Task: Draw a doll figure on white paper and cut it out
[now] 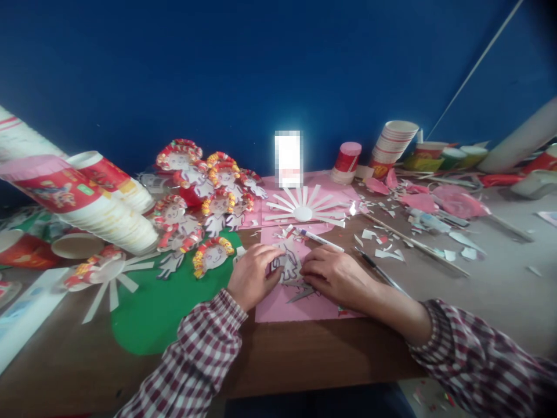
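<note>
Centre frame, the left hand (256,274) and right hand (337,274) curl, fingers bent, on either side of a drawn paper figure (289,264); I can't tell whether either pinches it. It lies over pink paper (278,309). Green paper (143,325) spreads lower left; a white strip-rayed disc (303,213) sits above centre, on the desk (322,355).

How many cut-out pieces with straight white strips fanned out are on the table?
2. An all-white fan lies on the pink sheet; a partly red-and-yellow fan lies at left, strips reaching the green sheet. More may be hidden in the clutter.
</note>
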`<action>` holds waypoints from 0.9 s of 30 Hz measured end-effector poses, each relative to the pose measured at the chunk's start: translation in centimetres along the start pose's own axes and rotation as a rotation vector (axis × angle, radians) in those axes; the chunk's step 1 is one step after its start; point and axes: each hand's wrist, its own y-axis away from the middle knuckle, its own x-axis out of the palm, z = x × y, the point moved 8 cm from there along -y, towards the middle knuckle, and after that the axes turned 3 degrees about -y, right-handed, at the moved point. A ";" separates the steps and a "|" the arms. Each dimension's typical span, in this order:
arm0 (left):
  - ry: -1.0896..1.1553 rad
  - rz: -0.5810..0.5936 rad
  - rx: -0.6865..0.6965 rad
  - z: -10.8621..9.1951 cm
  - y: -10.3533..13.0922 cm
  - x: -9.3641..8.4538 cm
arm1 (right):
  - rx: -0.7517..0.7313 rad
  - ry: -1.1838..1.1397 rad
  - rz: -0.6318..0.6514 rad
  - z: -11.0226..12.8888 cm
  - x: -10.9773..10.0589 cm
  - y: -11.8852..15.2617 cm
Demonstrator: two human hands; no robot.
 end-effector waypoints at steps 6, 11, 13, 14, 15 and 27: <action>0.015 0.017 -0.002 -0.1 -0.1 0.0 | 0.002 0.005 0.000 0.0 0.0 0.0; 0.011 0.015 -0.010 -0.2 -0.1 0.0 | -0.003 0.006 -0.003 0.0 0.1 0.1; 0.006 0.017 -0.010 -0.2 0.0 0.1 | -0.005 0.003 -0.005 0.0 0.1 0.0; 0.004 0.017 -0.009 -0.2 0.0 0.1 | -0.006 0.001 -0.006 0.0 0.1 0.0; 0.002 0.017 -0.009 -0.1 0.0 0.1 | -0.007 0.000 -0.008 0.0 0.1 0.0; 0.000 0.006 -0.013 -0.2 0.0 0.0 | -0.008 0.016 0.005 0.1 0.0 -0.1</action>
